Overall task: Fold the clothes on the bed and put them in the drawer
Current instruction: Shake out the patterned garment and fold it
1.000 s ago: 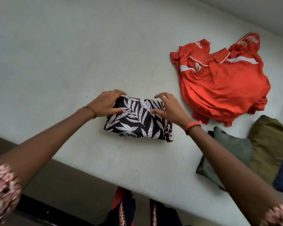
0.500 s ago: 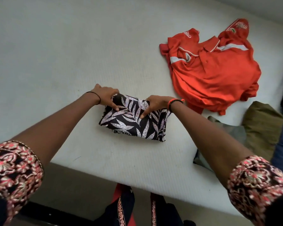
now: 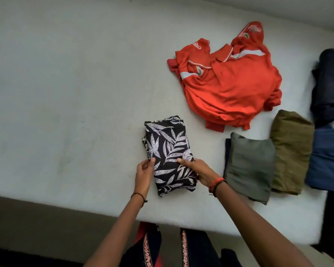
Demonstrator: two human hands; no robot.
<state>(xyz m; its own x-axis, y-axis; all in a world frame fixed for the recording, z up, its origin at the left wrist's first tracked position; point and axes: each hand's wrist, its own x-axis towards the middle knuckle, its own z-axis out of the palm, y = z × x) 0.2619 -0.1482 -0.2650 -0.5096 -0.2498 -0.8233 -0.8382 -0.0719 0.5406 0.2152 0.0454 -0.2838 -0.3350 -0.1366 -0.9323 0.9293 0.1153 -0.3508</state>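
**On the bed's near edge: both hands on the folded leaf print**

Near the front edge of the white bed point(image 3: 66, 93), the left hand point(image 3: 143, 176) sits at the left side of the leaf-print bundle point(image 3: 168, 143), thumb on top and fingers point(image 3: 143, 165) curled at its edge, pinching it. The bundle lies flat, its long side running away from the person. The right hand point(image 3: 199, 170) holds its right side, thumb laid across the top; the other fingers are hidden round the edge. Beyond to the right, a red shirt point(image 3: 229, 89) lies crumpled and unfolded. Right of the bundle, in a row and touching: grey fold point(image 3: 249, 166), olive fold point(image 3: 291, 151), blue fold point(image 3: 328, 160). Dark clothes point(image 3: 330, 83) lie behind the blue one.
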